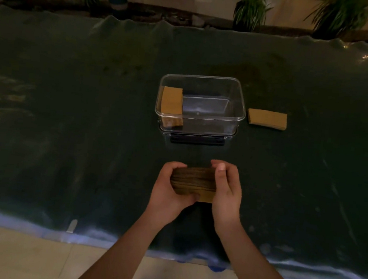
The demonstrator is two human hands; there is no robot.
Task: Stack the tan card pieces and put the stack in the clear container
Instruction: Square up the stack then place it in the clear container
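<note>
A thick stack of tan card pieces [194,181] is held between both hands just above the dark green table cover, near the front. My left hand [169,189] grips its left end and my right hand [226,187] grips its right end. Beyond them stands the clear container [237,99], open on top, with another tan stack [171,103] standing against its left wall. A further tan stack [267,118] lies flat on the cover just right of the container.
The container rests on its lid, whose dark latch [197,139] faces me. The green cover [69,118] drapes the whole table, its front edge close to me. Potted plants [250,10] line the floor behind the far edge.
</note>
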